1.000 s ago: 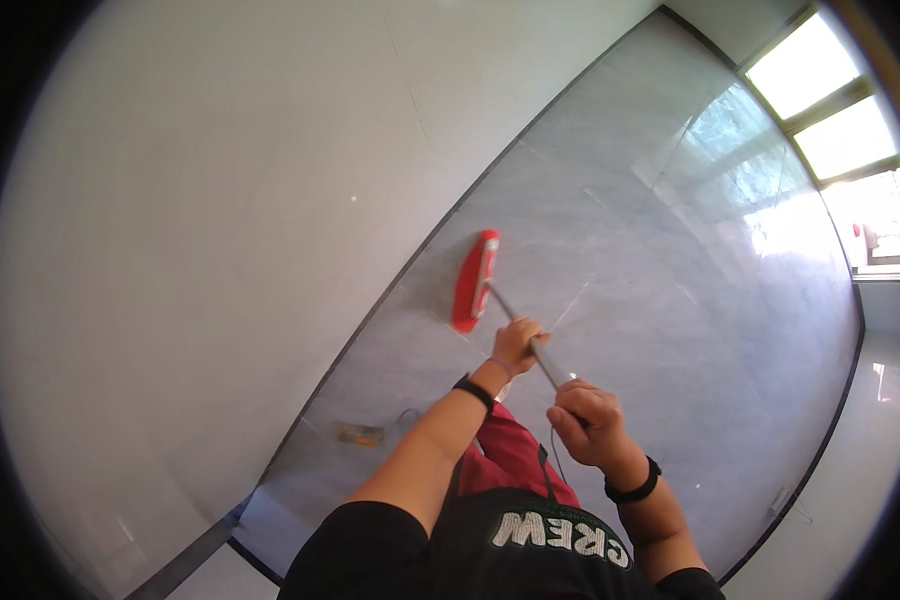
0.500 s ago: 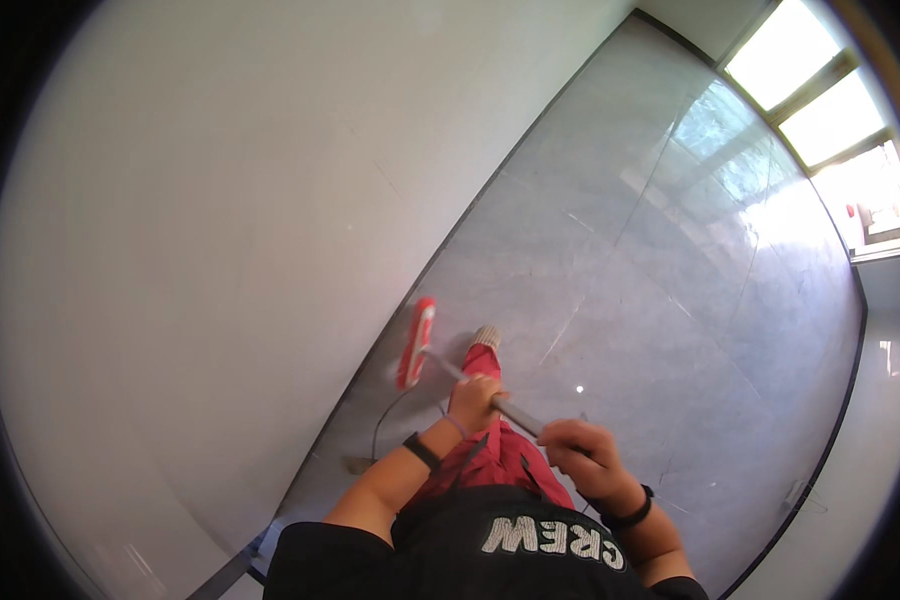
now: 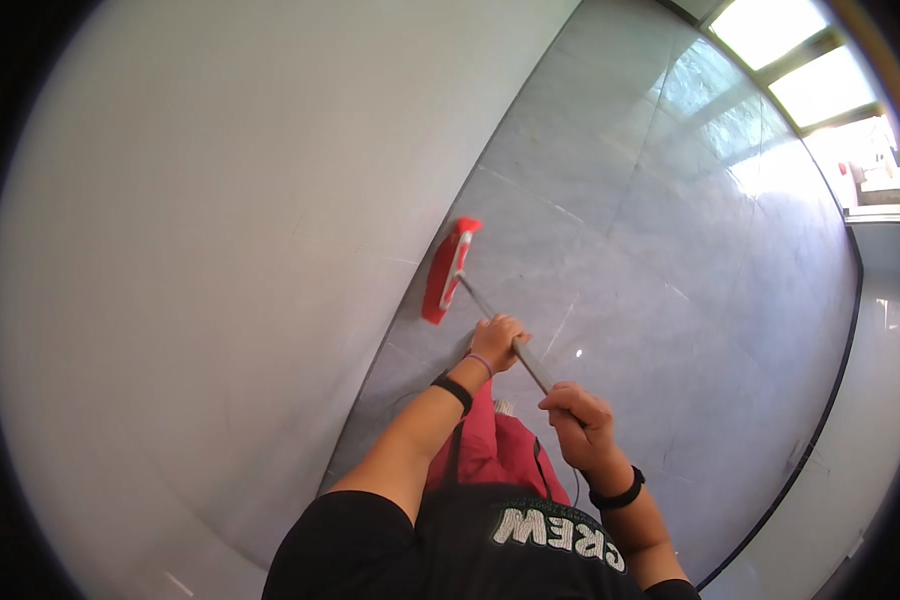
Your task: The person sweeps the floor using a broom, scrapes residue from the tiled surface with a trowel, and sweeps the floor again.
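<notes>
A broom with a red and white head (image 3: 452,270) lies against the floor close to the foot of the left wall. Its grey handle (image 3: 536,368) slants back toward my body. My left hand (image 3: 500,340) is wrapped round the handle lower down, nearer the head. Round the upper end of the handle, my right hand (image 3: 580,414) is closed, in front of my waist. Both wrists carry dark bands. My red trousers (image 3: 500,442) and part of one shoe show below the handle.
The pale wall (image 3: 220,250) rises along the left side. Grey, shiny floor (image 3: 640,330) stretches forward and to the right, with light scratches and glare. Bright windows (image 3: 820,85) are at the far right, and a dark skirting strip (image 3: 838,410) edges the right wall.
The broom head has moved forward along the wall, and both my arms reach further out with the handle. My feet and the view have shifted; the front shoe is now mostly hidden.
</notes>
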Demonstrator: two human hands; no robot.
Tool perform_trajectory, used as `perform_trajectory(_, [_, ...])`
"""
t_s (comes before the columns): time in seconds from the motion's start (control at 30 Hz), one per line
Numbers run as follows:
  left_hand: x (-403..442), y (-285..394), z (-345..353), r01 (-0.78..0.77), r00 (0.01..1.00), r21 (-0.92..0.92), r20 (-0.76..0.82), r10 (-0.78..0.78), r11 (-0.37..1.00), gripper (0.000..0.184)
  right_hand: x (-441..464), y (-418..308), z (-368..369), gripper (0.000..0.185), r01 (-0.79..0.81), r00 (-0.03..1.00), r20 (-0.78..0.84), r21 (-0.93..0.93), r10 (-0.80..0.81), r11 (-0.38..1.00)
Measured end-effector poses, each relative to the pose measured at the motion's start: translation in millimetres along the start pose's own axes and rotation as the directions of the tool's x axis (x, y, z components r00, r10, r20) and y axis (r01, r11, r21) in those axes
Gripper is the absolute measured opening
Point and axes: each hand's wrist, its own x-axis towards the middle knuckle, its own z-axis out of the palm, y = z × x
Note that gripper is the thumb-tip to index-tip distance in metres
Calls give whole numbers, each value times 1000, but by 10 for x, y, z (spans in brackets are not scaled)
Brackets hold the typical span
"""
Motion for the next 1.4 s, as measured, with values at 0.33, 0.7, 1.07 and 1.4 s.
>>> perform_trajectory(0.33, [-5, 467, -519, -177, 980, -128, -112, 163, 976, 23, 115, -570, -268, 21, 191, 981, 2, 94, -192, 977])
perform_trajectory(0.7, [471, 90, -39, -110, 994, -63, 1, 110, 992, 19, 528, -92, -432, 17, 86, 996, 28, 6, -86, 996])
perform_trajectory(1.07, [1195, 1528, 136, -331, 919, -330, 101, 382, 884, 20, 212, -638, -901, 16, 167, 931, -257, -329, -258, 929])
perform_trajectory(1.4, [44, 1317, -238, -356, 912, 21, 224, 342, 934, 22, -746, -432, -1094, 15, 210, 976, -82, 101, -202, 973])
